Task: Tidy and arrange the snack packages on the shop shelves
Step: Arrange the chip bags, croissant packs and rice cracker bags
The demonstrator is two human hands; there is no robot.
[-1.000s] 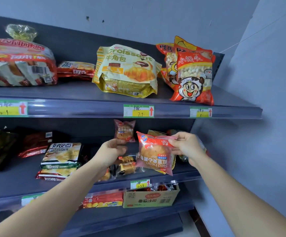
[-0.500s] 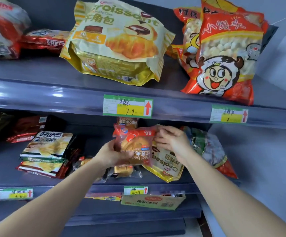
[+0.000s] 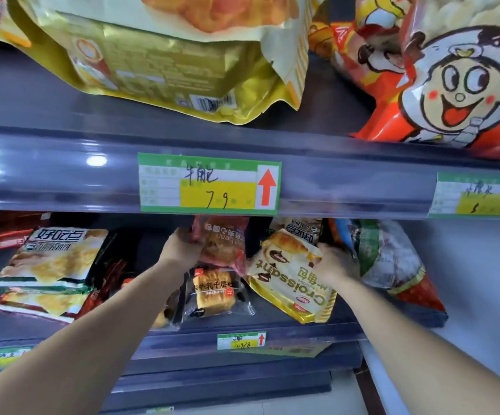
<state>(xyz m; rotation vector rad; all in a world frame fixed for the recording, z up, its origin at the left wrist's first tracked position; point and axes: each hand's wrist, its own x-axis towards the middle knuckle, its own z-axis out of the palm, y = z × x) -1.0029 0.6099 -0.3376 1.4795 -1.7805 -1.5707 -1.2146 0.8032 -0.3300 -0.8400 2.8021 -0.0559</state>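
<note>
From the head camera, dark grey metal shelves fill the view, with a pale wall at the right edge. The upper shelf (image 3: 48, 115) carries a large yellow croissant bag (image 3: 159, 55) and, to its right, an orange cartoon snack bag (image 3: 440, 94). On that shelf's glossy front rail sits a green price tag (image 3: 210, 187) with a yellow field and a red arrow; a second tag (image 3: 479, 194) is fixed further right.

On the middle shelf (image 3: 272, 322), the left hand (image 3: 183, 250) reaches deep under the rail, fingers curled around the edge of a red bean bun packet (image 3: 223, 244), which is held upright above a clear toast packet (image 3: 213, 292). The right hand (image 3: 334, 265) rests on a small upside-down croissant bag (image 3: 287, 280) that leans tilted at the shelf's front; its fingers press the bag's right edge, though whether they grip it cannot be told. At the left lies a stack of flat white biscuit packs (image 3: 51, 265). Lower shelf edges show below.
</note>
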